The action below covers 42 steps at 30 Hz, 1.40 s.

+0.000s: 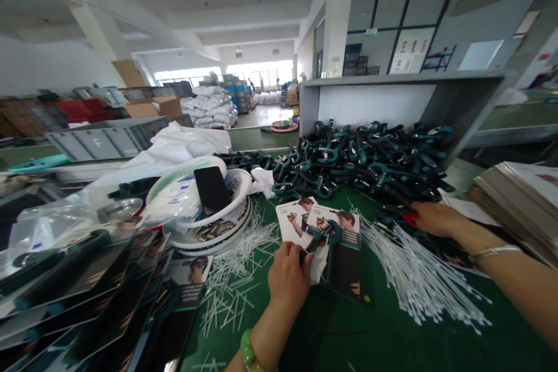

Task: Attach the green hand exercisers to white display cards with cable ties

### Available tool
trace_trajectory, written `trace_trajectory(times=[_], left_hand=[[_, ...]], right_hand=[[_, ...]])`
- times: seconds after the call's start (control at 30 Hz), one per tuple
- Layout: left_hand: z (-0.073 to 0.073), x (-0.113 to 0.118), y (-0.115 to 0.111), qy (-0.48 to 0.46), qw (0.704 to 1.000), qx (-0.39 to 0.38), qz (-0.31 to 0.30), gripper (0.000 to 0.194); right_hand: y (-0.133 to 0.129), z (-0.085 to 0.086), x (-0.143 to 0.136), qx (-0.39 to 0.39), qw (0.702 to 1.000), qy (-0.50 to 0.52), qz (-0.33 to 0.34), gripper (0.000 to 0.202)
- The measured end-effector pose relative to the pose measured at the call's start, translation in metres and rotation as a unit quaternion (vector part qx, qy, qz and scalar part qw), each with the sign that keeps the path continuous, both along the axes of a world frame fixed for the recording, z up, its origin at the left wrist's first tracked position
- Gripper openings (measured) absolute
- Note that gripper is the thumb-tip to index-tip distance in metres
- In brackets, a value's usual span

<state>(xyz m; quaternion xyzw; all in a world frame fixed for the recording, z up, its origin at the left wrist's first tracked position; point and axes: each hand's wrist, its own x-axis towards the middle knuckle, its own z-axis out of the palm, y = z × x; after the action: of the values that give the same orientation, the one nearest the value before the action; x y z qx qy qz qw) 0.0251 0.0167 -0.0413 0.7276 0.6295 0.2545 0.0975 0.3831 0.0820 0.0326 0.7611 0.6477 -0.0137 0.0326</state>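
Observation:
My left hand (288, 276) is closed round the dark handle of a teal tool with a C-shaped head (333, 237). The tool lies over a printed backing card (344, 279), which overlaps a second card (288, 221). To the right, my right hand (436, 220) has its fingers closed on a small red-handled tool (408, 218); its working end is hidden among dark tools. Just in front of that hand fans a bundle of white cable ties (429, 285). More teal C-shaped tools (361, 154) are heaped beyond both hands.
Carded tools (82, 279) are piled at left. Round tubs (235, 209) hold metal parts, a bag and a black phone (212, 190). Cut tie ends (235, 285) litter the green table (314, 343). A tipped grey crate (462, 107) stands behind the heap; card stacks (518, 203) rise at right.

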Motion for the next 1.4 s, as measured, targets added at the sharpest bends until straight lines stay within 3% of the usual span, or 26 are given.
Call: trace_trajectory(times=[0.17,0.33,0.47,0.53,0.6,0.63,0.7,0.77,0.87,1.0,1.2,1.4], left_hand=[[0.014,-0.010,0.006,-0.064,0.998,-0.006,-0.008,0.031],[0.034,0.008,0.015,0.010,0.996,0.019,-0.091,0.019],[0.035,0.027,0.019,0.038,0.994,0.011,-0.101,0.018],[0.031,0.031,0.021,0.025,0.995,0.007,-0.095,0.017],[0.026,0.030,0.024,-0.013,0.995,-0.003,-0.096,0.016],[0.024,0.028,0.025,-0.039,0.994,-0.012,-0.097,0.016],[0.020,0.023,0.028,-0.091,0.990,-0.036,-0.099,0.016],[0.018,0.019,0.030,-0.130,0.984,-0.055,-0.104,0.016],[0.016,0.016,0.033,-0.174,0.975,-0.072,-0.115,0.017],[0.012,0.016,0.036,-0.220,0.966,-0.083,-0.105,0.018],[0.010,0.020,0.036,-0.240,0.960,-0.067,-0.125,0.016],[0.010,0.022,0.035,-0.252,0.956,-0.056,-0.141,0.012]], right_hand=[[0.008,-0.007,0.006,-0.014,0.999,0.024,0.044,0.023],[0.003,-0.010,0.007,-0.020,0.999,0.038,0.031,0.017],[-0.015,-0.003,0.014,-0.023,0.999,0.044,0.014,0.016],[-0.030,-0.001,0.005,-0.021,0.994,0.111,0.009,0.027],[-0.048,-0.004,-0.017,-0.032,0.965,0.259,0.028,0.050],[-0.057,-0.006,-0.032,-0.045,0.936,0.345,0.058,0.058],[-0.072,-0.011,-0.065,-0.058,0.899,0.413,0.133,0.060],[-0.080,-0.014,-0.094,-0.035,0.914,0.347,0.207,0.054],[-0.080,-0.013,-0.116,0.051,0.941,0.167,0.289,0.044],[-0.074,-0.009,-0.117,0.105,0.929,0.014,0.354,0.037],[-0.073,-0.017,-0.126,0.176,0.897,-0.124,0.387,0.033],[-0.071,-0.031,-0.135,0.179,0.899,-0.175,0.358,0.036]])
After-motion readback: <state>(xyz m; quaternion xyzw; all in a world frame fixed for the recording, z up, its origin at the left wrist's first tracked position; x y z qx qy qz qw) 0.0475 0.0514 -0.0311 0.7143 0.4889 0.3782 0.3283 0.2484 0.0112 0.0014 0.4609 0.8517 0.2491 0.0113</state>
